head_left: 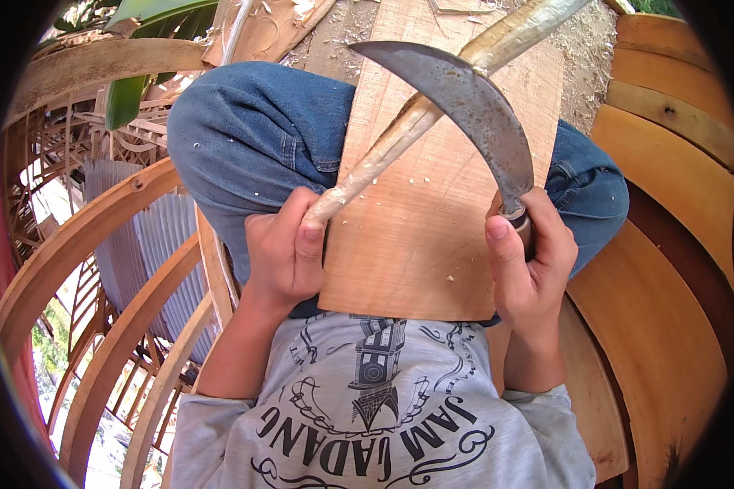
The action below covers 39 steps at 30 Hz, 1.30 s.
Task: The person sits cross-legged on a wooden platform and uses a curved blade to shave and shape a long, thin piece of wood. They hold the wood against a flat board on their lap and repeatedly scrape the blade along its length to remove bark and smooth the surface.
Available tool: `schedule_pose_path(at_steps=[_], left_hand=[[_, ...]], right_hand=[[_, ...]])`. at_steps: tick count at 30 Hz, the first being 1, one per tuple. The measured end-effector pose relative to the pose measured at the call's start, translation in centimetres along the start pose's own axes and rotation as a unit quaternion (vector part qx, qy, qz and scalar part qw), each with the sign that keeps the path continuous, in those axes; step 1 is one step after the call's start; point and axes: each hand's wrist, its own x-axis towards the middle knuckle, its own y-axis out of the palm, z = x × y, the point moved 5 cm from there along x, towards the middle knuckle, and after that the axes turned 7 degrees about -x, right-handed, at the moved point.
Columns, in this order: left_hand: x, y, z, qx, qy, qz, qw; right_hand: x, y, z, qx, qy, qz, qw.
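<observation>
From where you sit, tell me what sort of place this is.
Probably an open-air woodworking spot, perhaps a boatbuilding one: curved wooden ribs arch at the left, broad planks line the right, and wood shavings lie beside the board.

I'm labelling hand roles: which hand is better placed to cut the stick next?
Probably the right hand: it holds the sickle, whose blade crosses the stick, while the left hand grips the stick's near end.

Arched black lettering, grey shirt
</observation>
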Motion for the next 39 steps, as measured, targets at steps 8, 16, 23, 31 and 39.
schedule_pose_path(at_steps=[8, 16, 23, 31, 39], left_hand=[[0.1, -0.1, 0.0, 0.001, 0.009, 0.025, 1.000], [0.1, -0.1, 0.2, -0.008, -0.036, 0.042, 0.998], [0.0, 0.0, 0.3, 0.004, -0.011, 0.023, 1.000], [0.1, 0.1, 0.1, 0.021, -0.001, 0.023, 1.000], [0.2, 0.2, 0.1, 0.027, 0.010, 0.016, 0.999]], right_hand=[[-0.7, 1.1, -0.9, -0.102, -0.096, -0.078, 0.987], [-0.1, 0.6, -1.3, -0.198, -0.133, -0.177, 0.955], [-0.2, 0.3, -0.5, -0.054, -0.073, 0.023, 0.996], [-0.7, 0.8, -0.8, 0.026, 0.048, 0.018, 0.998], [-0.9, 1.7, 0.1, -0.059, -0.076, 0.118, 0.988]])
